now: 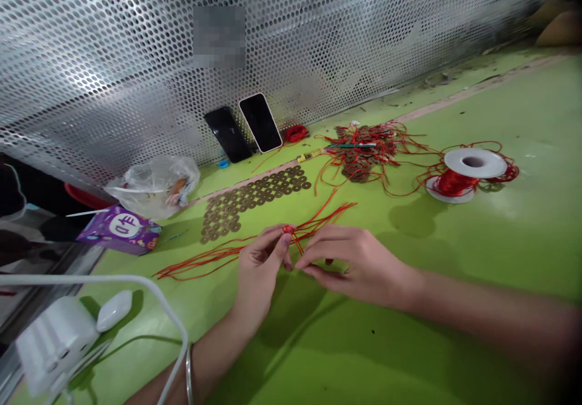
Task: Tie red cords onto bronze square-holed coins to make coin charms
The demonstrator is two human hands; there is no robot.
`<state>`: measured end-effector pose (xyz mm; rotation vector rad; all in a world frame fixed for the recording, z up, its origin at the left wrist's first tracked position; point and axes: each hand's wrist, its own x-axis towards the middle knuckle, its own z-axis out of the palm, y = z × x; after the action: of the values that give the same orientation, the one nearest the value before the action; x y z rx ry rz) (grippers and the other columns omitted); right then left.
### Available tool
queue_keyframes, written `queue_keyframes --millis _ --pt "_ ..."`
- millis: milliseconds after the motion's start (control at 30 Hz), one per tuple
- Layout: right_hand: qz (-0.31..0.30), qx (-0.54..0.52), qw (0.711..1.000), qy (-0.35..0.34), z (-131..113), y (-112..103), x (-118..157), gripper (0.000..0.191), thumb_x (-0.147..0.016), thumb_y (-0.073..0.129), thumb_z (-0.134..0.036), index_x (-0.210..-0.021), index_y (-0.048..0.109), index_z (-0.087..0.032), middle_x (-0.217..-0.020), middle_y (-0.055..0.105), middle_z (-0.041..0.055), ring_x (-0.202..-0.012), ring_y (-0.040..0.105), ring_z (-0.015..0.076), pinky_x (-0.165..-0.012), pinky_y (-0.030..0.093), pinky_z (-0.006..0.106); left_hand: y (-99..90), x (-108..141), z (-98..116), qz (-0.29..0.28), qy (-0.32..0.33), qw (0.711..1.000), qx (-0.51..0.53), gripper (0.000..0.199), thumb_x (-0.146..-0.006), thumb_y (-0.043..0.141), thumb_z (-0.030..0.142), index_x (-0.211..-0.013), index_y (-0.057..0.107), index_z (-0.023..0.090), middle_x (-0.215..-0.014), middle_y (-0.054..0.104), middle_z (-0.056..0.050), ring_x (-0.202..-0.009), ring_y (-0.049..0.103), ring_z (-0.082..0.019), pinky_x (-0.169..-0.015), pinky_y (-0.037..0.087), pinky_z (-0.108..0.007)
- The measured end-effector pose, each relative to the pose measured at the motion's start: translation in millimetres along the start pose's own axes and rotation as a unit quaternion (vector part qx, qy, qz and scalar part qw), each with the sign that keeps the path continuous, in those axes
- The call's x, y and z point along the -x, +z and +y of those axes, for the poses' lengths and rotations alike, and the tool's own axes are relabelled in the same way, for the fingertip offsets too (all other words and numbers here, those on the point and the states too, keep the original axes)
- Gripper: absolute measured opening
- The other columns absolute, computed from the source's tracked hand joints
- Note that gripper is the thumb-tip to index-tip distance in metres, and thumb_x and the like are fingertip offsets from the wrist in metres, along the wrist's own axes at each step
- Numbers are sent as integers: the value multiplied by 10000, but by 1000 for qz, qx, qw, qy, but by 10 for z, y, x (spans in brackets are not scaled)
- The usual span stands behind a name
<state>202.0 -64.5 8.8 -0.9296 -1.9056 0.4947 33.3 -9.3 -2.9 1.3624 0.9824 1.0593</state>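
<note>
A cable (157,290) arcs below a bag (145,177) holding something brown (177,190). Left hand (261,268) pinches a knot (288,229), right hand (359,262) its cords (298,245).

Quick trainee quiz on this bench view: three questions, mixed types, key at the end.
1. Multiple choice: where is the silver bangle worn?
A) left wrist
B) right wrist
C) both wrists

2. True or false: from the wearer's view, the discs laid out in rows are left of the tangled disc pile.

3. Fill in the colour: the left hand pinches ____ cords between thumb and fingers.

Key: 1. A; 2. True; 3. red
</note>
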Motion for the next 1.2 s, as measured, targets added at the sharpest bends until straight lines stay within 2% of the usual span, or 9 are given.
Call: queue_keyframes --millis 167,267,367,500,600,767,933,1067,1200 --pt "-11 11 1000 16 16 -2 -8 143 -830 584 -105 -883 693 -181 -851 706 26 -785 636 132 -747 495 225 14 -5 -6 2 2 1000 17 168 -693 756 335 -784 755 194 -930 658 -30 -434 467 -16 -430 435 -173" --pt "-6 -7 999 53 4 -11 -23 150 -819 579 -97 -864 688 -189 -834 711 15 -764 636 126 -715 498 216 14 7 -6 -5 5 1000 16 122 -712 744 304 -788 760 211 -918 641 -20 -455 486 -18 -423 430 -159" --pt "12 -57 990 126 -9 -15 -40 153 -784 589 -80 -866 661 -188 -837 709 9 -735 639 114 -656 503 195 8 30 4 -22 12 1000 -4 100 -730 728 284 -800 767 224 -909 634 -21 -489 513 -35 -408 430 -151" --pt "41 -135 960 244 4 -14 -54 324 -762 636 -143 -1081 593 -177 -801 696 6 -712 644 126 -621 516 211 3 56 30 -55 32 996 -60 103 -761 693 259 -822 768 226 -931 651 -35 -485 512 -43 -409 446 -162" --pt "17 -173 944 281 33 -16 -60 308 -783 639 -218 -1088 630 -177 -811 698 19 -715 642 138 -627 520 238 -1 67 45 -73 50 989 -119 122 -774 672 241 -848 768 228 -958 666 -52 -550 552 -79 -425 457 -174" --pt "22 -190 939 285 49 -39 -74 111 -791 636 -233 -862 701 -177 -822 707 24 -760 641 145 -633 509 236 -2 74 51 -78 75 978 -177 146 -790 646 223 -874 763 243 -957 684 -53 -764 634 -151 -586 511 -216" --pt "75 -210 937 269 59 -75 -90 132 -770 686 -309 -778 693 -177 -784 698 19 -729 637 138 -621 500 234 6 70 56 -89 78 973 -197 136 -785 640 217 -855 755 231 -942 701 -46 -844 648 -162 -744 516 -252" --pt "130 -255 926 245 83 -100 -106 158 -755 707 -318 -755 673 -164 -751 688 19 -682 621 124 -609 498 228 13 56 66 -112 74 968 -211 118 -774 622 196 -822 730 198 -905 716 -50 -807 650 -159 -727 507 -255" --pt "155 -265 918 249 87 -107 -116 164 -737 727 -308 -740 665 -156 -723 681 19 -633 606 111 -562 486 213 18 62 104 -136 67 958 -242 104 -779 594 203 -781 693 173 -822 717 -51 -694 625 -149 -605 471 -240"
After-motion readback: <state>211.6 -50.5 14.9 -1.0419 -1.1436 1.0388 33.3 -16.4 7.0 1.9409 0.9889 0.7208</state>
